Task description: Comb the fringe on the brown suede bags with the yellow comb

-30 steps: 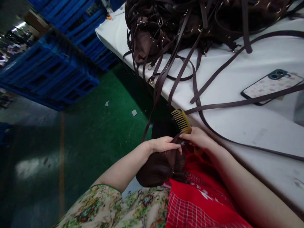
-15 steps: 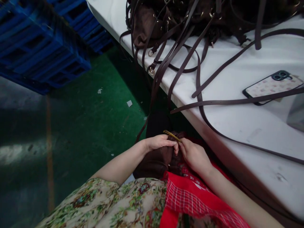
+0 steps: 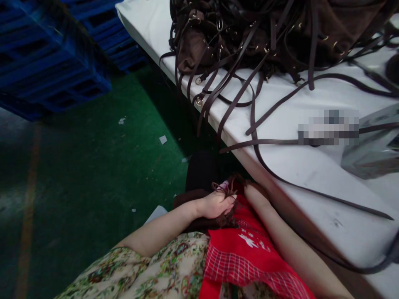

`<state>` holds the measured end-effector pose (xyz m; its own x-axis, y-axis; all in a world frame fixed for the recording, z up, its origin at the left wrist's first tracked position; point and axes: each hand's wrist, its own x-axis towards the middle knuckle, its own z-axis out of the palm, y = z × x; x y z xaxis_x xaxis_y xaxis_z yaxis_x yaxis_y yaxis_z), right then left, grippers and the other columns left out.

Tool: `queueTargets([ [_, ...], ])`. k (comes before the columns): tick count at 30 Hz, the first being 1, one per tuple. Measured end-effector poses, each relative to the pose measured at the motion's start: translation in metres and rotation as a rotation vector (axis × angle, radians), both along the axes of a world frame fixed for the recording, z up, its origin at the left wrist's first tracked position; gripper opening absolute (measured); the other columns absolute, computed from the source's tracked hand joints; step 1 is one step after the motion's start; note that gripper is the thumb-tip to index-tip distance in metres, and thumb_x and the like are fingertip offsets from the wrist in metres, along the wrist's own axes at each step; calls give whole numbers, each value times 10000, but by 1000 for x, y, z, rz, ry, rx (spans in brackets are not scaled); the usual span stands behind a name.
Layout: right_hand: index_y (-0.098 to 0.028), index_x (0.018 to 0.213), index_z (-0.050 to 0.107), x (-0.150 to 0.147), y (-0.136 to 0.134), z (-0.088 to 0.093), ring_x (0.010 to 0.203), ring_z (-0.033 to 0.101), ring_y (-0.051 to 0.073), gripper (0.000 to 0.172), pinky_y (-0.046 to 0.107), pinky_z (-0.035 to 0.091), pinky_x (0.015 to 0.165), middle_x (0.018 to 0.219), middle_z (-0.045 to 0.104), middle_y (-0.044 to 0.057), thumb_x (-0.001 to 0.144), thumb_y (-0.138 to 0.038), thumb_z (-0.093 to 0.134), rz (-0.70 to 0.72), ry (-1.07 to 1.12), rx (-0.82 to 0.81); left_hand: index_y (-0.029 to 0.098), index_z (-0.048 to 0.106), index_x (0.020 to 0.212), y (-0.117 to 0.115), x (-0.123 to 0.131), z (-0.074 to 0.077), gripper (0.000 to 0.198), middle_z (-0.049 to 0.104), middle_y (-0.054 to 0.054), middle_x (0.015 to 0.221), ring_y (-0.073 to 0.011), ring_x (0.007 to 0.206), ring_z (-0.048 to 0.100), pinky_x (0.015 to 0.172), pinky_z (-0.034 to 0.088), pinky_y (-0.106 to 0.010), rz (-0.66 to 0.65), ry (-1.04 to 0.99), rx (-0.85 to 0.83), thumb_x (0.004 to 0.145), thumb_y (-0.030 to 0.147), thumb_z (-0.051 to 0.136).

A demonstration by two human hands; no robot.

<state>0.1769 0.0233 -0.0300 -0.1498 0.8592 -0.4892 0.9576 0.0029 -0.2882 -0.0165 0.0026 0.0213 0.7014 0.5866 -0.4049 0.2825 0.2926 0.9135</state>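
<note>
Low in front of my lap, my left hand (image 3: 216, 204) is closed around a bunch of thin brown cords (image 3: 229, 190) whose loose loops and ends stick up above the fingers. A small pinkish piece (image 3: 223, 185) shows among the cords; its kind is unclear. Dark brown material (image 3: 199, 226), like that of the bags on the table, lies under the left hand and wrist. My right hand (image 3: 252, 192) reaches down just to the right, beside the red apron (image 3: 246, 216). Its fingers are out of sight, so what it touches is hidden.
Several brown bags (image 3: 193, 52) are heaped on the white table (image 3: 289, 170), their straps (image 3: 238, 97) hanging over its edge. A pixelated item (image 3: 330, 124) lies near a clear plastic bag (image 3: 370, 153). Blue pallets (image 3: 62, 62) stand at the left. Scraps (image 3: 163, 140) litter the green floor.
The yellow, toothed-looking tool end once at my right fingers is out of sight. My right hand has tilted downward. My left hand has turned and now grips the cords.
</note>
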Motion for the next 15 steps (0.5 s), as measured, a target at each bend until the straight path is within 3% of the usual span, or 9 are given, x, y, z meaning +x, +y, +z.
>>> queueTargets([
  [4, -150, 939, 562, 10, -10, 13, 702, 647, 150, 367, 230, 429, 635, 799, 673, 85, 1001, -266, 219, -11, 90, 36, 169, 428, 636, 3, -12, -14, 499, 476, -1, 618, -113, 610, 462, 694, 420, -287, 200, -249, -92, 904, 584, 361],
  [8, -165, 1019, 527, -2, -33, 48, 701, 636, 165, 371, 246, 439, 658, 816, 665, 67, 1004, -349, 206, -12, 362, 245, 141, 483, 650, 9, -22, -21, 414, 524, -21, 662, -125, 669, 508, 729, 434, -289, 217, -363, -166, 875, 488, 504],
  [11, -174, 1078, 545, -12, -43, 66, 793, 647, 187, 313, 265, 436, 700, 934, 675, 86, 989, -309, 277, 185, 336, 335, 130, 528, 645, 9, -22, -14, 407, 552, -29, 681, -126, 690, 525, 737, 437, -275, 195, -337, -150, 880, 462, 503],
  [15, -166, 1094, 560, -18, -44, 72, 767, 638, 186, 295, 271, 419, 657, 936, 669, 80, 976, -247, 302, 396, 149, 351, 138, 539, 632, 4, -21, -4, 400, 552, -12, 661, -109, 673, 517, 746, 434, -247, 124, -250, -61, 896, 435, 488],
])
